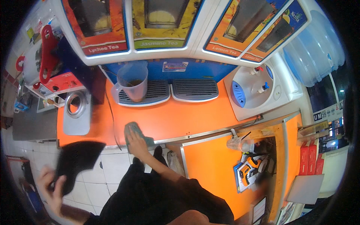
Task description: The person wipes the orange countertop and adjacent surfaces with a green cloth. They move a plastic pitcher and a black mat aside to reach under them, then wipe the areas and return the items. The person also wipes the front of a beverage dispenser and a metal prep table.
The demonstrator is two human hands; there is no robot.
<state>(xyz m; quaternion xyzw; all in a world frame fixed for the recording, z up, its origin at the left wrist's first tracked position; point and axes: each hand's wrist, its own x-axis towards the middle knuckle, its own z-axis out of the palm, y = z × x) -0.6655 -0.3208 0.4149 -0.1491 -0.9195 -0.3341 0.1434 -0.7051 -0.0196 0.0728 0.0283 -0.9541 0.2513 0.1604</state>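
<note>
So at the near left, the left hand (52, 187) has thumb and fingers closed on a blurry black panel (80, 161), held off the counter above white floor tiles (116, 167); its long side slants far-right. Next over, 1 metal stand (77, 125) sits on the orange counter (101, 129). Then the grey-green cloth (132, 128), right at the near edge, directly under the right hand (137, 145), so that hand's way closer. Palm's down; can't tell if it's gripping. Far side: a pitcher (131, 80) on the left of 2 drip trays (195, 90), then a white water dispenser (287, 88) far right.
</note>
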